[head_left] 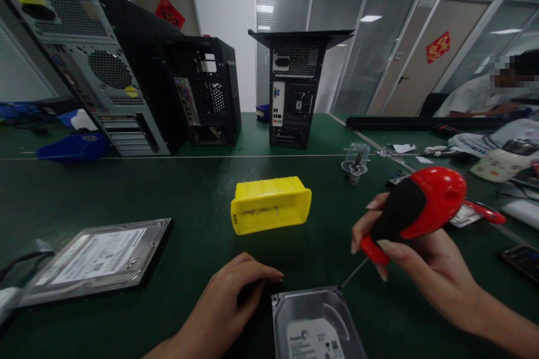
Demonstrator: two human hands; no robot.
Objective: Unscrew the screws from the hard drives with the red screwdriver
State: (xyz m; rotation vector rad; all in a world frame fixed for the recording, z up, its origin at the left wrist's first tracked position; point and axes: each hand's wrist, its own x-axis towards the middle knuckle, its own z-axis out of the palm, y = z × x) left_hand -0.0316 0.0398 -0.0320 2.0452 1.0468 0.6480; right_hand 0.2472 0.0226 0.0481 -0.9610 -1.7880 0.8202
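Computer cases stand beyond the yellow bin (269,207): a big grey-backed case (105,67) and a gutted black case (214,90) to its left rear, and a flat-topped black case (295,90) behind it, slightly right. A blue tray (73,148) sits left of the bin, further back, while a label-up second hard drive (99,258) lies to its left and nearer the person. Right of the bin comes a clear domed piece (356,162), then, further right, a red-handled tool (486,212), a cream container (501,160) and a phone (522,263); a co-worker in white (471,92) sits past these. The bin's mouth faces the person, with small dark bits inside. The Seagate hard drive (311,314) is in front of the bin, slightly right, its near end cut off by the view. The hands are apart: the right hand (438,277) is wrapped around a red-and-black screwdriver (442,196), tip at the drive's far right corner; the left hand (229,291), loosely bent, hovers or rests beside the far left corner, and I cannot tell whether its fingertips pinch anything. Green bench (197,190) surface stretches left of the bin and behind it towards the cases.
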